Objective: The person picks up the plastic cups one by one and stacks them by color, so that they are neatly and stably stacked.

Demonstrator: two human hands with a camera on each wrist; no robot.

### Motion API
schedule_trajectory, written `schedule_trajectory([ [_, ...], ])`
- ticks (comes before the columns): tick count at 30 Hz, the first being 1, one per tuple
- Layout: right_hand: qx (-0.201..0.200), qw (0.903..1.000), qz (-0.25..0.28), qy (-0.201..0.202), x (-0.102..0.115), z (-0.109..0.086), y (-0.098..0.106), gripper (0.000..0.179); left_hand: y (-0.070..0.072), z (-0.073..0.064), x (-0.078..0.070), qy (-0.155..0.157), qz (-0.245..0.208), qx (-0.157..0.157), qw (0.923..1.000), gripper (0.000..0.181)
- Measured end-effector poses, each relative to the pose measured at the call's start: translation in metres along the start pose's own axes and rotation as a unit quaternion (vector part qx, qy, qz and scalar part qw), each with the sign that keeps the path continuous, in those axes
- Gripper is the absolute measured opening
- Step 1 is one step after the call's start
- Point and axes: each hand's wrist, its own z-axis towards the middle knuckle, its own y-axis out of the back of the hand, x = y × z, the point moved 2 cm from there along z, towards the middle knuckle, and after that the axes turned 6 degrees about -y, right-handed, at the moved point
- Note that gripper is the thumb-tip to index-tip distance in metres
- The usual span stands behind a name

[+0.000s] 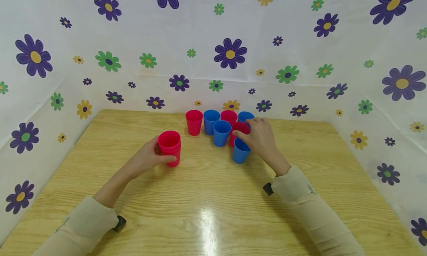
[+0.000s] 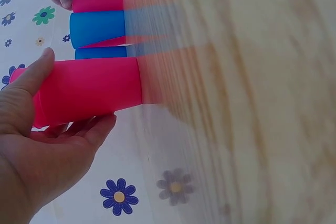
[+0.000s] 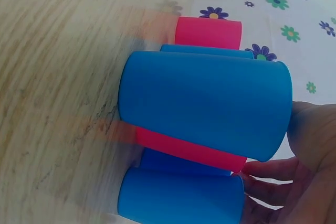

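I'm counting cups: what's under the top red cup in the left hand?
Under the top cup, at least one more red cup shows, gripped by the left hand; its inside is covered, so I cannot tell the count.

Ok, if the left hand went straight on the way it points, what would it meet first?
Probably the red cup standing leftmost at the back; the stack of red cups in the left hand would likely bump it first. Depth is hard to judge from the head view.
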Motion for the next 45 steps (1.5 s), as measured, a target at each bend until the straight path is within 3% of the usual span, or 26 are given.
schedule_trajectory([
  [9, 0.018, 0.9994, -0.028, -0.013, 0.003, 0.004, 0.003, 0.063, -0.001, 0.0, -0.002, 0.001, -0.002, 0.0, 1.0, 0.071],
  [16, 0.033, 0.9987, -0.035, -0.017, 0.003, 0.009, 0.005, 0.05, -0.002, -0.001, -0.004, 0.004, -0.002, 0.001, 1.0, 0.07],
  [27, 0.087, 0.9945, -0.023, -0.053, 0.004, 0.016, 0.009, 0.054, -0.001, -0.001, -0.004, 0.014, 0.008, 0.001, 0.9999, 0.07],
  [32, 0.087, 0.9944, -0.025, -0.054, 0.005, 0.017, 0.007, 0.058, -0.001, -0.001, -0.004, 0.014, 0.007, 0.001, 0.9999, 0.07],
  [40, 0.031, 0.9973, 0.054, -0.04, 0.004, 0.012, 0.013, 0.058, -0.001, 0.0, -0.003, 0.008, 0.007, 0.002, 0.9999, 0.069],
  [45, 0.012, 0.991, 0.13, -0.029, 0.006, 0.008, 0.018, 0.059, -0.001, 0.0, -0.002, 0.01, 0.005, 0.003, 0.9999, 0.07],
])
